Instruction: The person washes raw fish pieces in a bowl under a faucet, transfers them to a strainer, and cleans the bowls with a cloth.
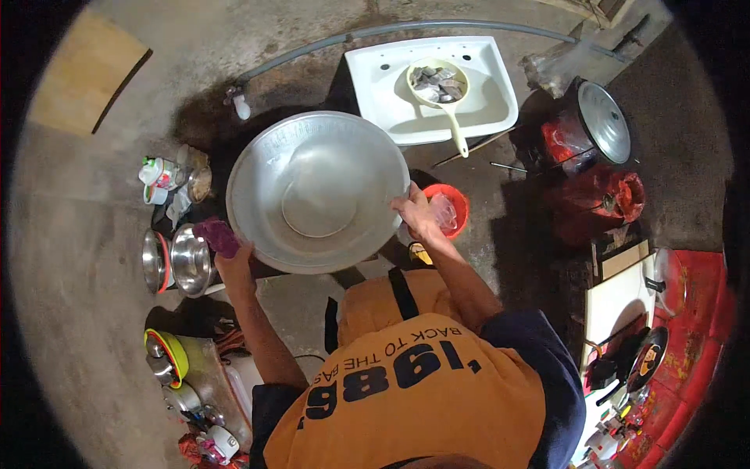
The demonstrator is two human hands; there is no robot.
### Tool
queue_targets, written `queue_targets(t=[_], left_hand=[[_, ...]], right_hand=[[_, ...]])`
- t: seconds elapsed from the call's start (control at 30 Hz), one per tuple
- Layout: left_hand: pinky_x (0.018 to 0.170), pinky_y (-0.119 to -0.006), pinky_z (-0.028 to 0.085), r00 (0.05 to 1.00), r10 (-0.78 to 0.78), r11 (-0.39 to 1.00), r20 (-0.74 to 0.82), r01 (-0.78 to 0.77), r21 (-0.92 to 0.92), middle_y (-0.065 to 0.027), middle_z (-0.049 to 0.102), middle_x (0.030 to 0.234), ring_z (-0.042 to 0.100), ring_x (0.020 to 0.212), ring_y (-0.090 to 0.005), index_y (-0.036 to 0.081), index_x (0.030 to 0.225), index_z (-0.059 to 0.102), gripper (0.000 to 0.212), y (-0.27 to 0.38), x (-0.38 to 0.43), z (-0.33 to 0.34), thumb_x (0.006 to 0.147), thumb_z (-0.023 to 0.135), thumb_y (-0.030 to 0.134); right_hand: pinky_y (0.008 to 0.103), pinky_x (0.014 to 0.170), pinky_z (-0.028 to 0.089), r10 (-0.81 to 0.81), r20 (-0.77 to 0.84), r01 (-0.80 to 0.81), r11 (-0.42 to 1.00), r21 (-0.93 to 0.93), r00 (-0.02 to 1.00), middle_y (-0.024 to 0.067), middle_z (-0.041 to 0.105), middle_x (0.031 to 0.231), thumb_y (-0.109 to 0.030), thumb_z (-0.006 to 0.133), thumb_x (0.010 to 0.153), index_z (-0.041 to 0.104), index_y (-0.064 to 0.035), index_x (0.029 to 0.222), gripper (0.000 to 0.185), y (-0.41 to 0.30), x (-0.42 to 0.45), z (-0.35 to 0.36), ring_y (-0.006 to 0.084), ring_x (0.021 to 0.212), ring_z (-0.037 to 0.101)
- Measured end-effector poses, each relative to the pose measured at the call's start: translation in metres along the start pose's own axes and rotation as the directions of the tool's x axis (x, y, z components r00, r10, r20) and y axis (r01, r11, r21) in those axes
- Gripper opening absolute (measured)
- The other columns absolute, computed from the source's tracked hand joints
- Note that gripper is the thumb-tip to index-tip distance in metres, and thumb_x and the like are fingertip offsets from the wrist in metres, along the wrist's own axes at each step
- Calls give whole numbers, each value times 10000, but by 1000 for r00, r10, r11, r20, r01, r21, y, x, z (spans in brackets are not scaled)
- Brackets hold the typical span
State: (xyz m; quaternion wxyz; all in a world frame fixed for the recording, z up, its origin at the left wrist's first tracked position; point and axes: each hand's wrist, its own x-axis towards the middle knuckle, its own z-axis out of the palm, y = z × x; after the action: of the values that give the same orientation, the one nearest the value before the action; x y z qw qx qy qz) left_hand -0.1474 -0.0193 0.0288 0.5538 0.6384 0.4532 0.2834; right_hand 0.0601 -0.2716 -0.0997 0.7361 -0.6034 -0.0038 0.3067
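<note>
A large round metal basin is held up before me, tilted so that its inside shows; it looks bare inside. My right hand grips the basin's right rim, thumb over the edge. At its lower left rim is my left hand, which also holds a purple cloth. The left fingertips are partly hidden by the cloth, but the hand meets the rim. Behind the basin stands a white ceramic sink, with a cream long-handled strainer holding grey pieces lying across it.
A red bucket with clear plastic stands beside my right hand. Metal bowls stand at left, near bottles. A lidded pot and a red plastic bag are at right. A grey pipe runs along the wall.
</note>
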Motion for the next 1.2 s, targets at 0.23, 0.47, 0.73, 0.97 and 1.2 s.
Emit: queue_targets(t=[0.23, 0.47, 0.73, 0.97, 1.2], left_hand=[[630, -252, 385, 988, 106, 990, 111, -95, -102, 39, 494, 736, 465, 673, -102, 78, 794, 543, 133, 46, 14, 74, 703, 614, 11], [600, -240, 366, 973, 209, 965, 100, -222, 140, 29, 500, 705, 470, 640, -105, 73, 771, 554, 103, 78, 54, 107, 695, 597, 18], [541, -261, 363, 952, 274, 921, 136, -300, 248, 10, 513, 662, 468, 592, -112, 73, 737, 554, 52, 126, 55, 144, 712, 588, 42], [512, -249, 341, 937, 310, 887, 162, -346, 306, 9, 512, 654, 450, 549, -104, 71, 737, 553, 23, 125, 82, 143, 750, 569, 82], [528, -252, 356, 941, 239, 904, 239, -306, 300, 26, 506, 657, 453, 565, -95, 69, 737, 558, 41, 148, 77, 170, 738, 594, 89]], right_hand=[[332, 817, 443, 54, 32, -58, 992, 113, 998, 177, 553, 1101, -15, 541, 706, 391, 59, 1241, 560, -29, 45, -39, 258, 973, 544], [335, 731, 490, 67, 72, -87, 942, 324, 995, 145, 565, 1027, -31, 563, 706, 411, 49, 1200, 523, -35, 76, -43, 242, 886, 571], [365, 680, 537, 128, 182, -199, 866, 459, 975, 128, 558, 975, -106, 596, 719, 442, 40, 1130, 463, -53, 73, -45, 233, 852, 578], [368, 650, 548, 100, 209, -192, 850, 490, 973, 127, 527, 998, -157, 607, 709, 413, 20, 1157, 519, -35, 87, -43, 243, 864, 573], [413, 645, 564, 122, 215, -213, 852, 477, 969, 153, 523, 1002, -132, 581, 729, 398, 40, 1154, 493, -64, 73, -45, 256, 850, 584]])
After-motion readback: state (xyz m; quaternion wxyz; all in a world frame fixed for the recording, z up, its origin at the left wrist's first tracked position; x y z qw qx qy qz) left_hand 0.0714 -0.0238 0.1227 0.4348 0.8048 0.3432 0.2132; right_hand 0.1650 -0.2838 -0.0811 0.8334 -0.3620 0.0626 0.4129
